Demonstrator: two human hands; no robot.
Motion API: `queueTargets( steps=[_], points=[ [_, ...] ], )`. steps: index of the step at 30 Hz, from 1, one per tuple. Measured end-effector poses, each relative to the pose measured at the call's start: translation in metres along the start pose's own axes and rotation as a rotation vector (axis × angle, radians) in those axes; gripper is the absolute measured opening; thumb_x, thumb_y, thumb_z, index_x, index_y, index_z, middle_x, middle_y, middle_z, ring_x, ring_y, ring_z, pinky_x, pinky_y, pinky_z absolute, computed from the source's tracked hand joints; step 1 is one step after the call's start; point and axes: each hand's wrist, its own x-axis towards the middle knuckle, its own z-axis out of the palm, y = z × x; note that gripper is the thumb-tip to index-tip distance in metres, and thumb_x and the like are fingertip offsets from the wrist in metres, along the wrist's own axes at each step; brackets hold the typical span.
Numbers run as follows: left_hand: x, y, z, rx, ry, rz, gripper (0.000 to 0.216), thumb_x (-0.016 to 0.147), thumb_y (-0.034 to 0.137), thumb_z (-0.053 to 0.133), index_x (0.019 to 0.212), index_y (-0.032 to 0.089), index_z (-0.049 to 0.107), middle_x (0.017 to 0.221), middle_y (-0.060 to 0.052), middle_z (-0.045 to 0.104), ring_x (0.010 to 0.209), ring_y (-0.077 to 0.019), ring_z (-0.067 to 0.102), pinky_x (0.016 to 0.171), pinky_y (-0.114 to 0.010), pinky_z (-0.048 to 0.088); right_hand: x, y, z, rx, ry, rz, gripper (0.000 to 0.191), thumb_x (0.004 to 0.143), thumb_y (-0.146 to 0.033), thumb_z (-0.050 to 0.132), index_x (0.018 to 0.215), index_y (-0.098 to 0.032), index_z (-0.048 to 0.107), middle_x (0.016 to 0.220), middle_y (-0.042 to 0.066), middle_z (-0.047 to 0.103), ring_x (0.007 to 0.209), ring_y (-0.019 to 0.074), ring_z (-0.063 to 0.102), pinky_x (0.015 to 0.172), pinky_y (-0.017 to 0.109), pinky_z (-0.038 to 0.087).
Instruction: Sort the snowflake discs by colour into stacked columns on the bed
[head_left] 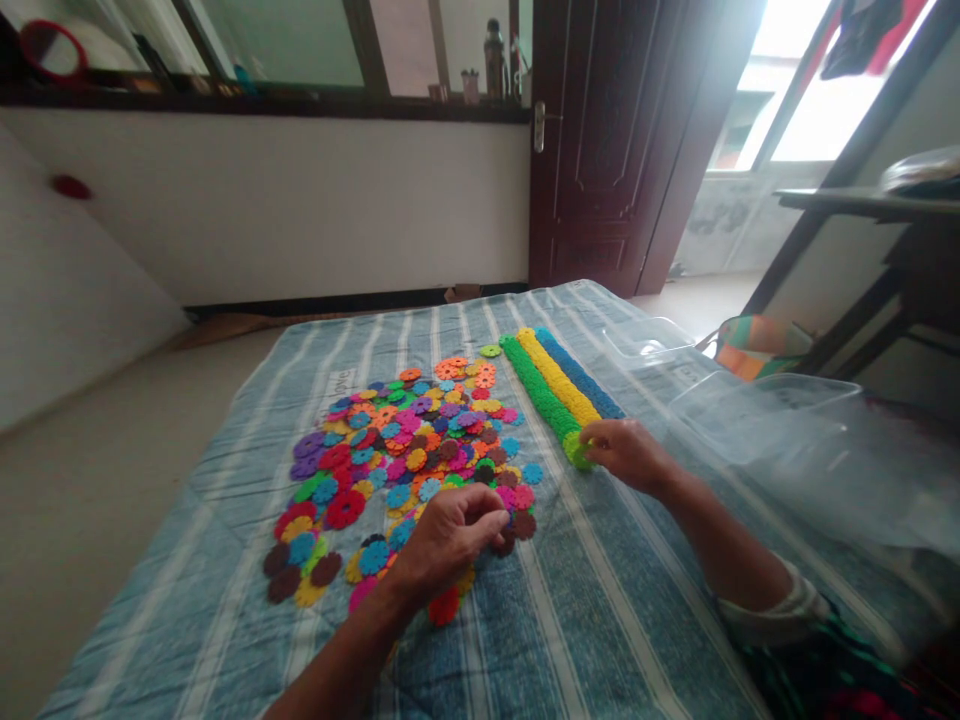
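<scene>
A loose heap of flat, notched plastic discs [409, 455] in many colours lies on a striped cloth. My left hand [454, 530] is over the heap's near right edge, its thumb and fingers curled together. Whatever may be between those fingertips is hidden. To the right, discs stand packed on edge in three long rows: a green row [540, 390], a yellow row [559, 378] and a blue row [577, 370]. At the near end of the green row, my right hand [630, 455] pinches a light green disc [576, 450].
Clear plastic containers [772, 385] stand along the right of the cloth-covered surface [600, 600], with a translucent plastic bag [832, 490] beside them. A single light green disc [490, 351] lies near the rows' far end. Beyond are a wall and a dark door [600, 150].
</scene>
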Motion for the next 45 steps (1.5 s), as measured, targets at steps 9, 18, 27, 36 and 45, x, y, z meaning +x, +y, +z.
queueTargets(
  steps=[9,18,27,36,45],
  points=[
    [-0.001,0.0,-0.001,0.054,-0.014,0.002,0.021,0.076,0.035,0.059,0.072,0.015,0.065,0.068,-0.006,0.071,0.064,-0.0165,0.066,0.064,-0.027,0.05,0.002,0.003,0.01,-0.061,0.118,-0.01,0.014,0.073,-0.017,0.062,0.086,-0.02,0.067,0.082,0.002,0.068,0.075,0.0157,0.061,0.071,0.026,0.041],
    [-0.002,-0.002,-0.001,0.059,-0.013,0.019,0.018,0.076,0.031,0.058,0.07,0.015,0.065,0.069,-0.006,0.071,0.064,-0.0154,0.065,0.063,-0.026,0.049,-0.007,-0.005,0.012,-0.062,0.043,0.046,0.027,0.069,-0.019,0.068,0.095,-0.018,0.065,0.089,0.003,0.066,0.073,0.0155,0.059,0.069,0.026,0.042],
    [-0.004,0.0,-0.001,0.018,-0.002,0.033,0.017,0.076,0.03,0.059,0.068,0.016,0.064,0.066,-0.004,0.07,0.062,-0.0148,0.065,0.062,-0.025,0.048,-0.007,-0.004,0.012,-0.11,0.027,0.036,0.029,0.07,-0.018,0.064,0.1,-0.018,0.064,0.09,0.005,0.067,0.081,0.0187,0.061,0.072,0.027,0.043],
    [0.002,0.006,-0.024,0.164,0.146,0.05,0.022,0.075,0.037,0.06,0.065,0.017,0.064,0.061,-0.001,0.064,0.057,-0.0133,0.057,0.056,-0.023,0.043,-0.009,0.0,0.003,-0.07,0.152,0.087,0.019,0.079,-0.029,0.058,0.094,-0.023,0.068,0.078,0.002,0.07,0.069,0.0181,0.064,0.065,0.028,0.042],
    [0.083,0.022,-0.062,0.266,0.311,0.123,0.016,0.072,0.03,0.059,0.064,0.017,0.061,0.056,0.0,0.062,0.051,-0.0131,0.059,0.052,-0.022,0.044,-0.009,0.01,-0.008,0.125,0.251,0.224,0.029,0.081,-0.045,0.051,0.068,-0.024,0.066,0.057,0.0,0.061,0.054,0.0167,0.058,0.055,0.027,0.037]
  ],
)
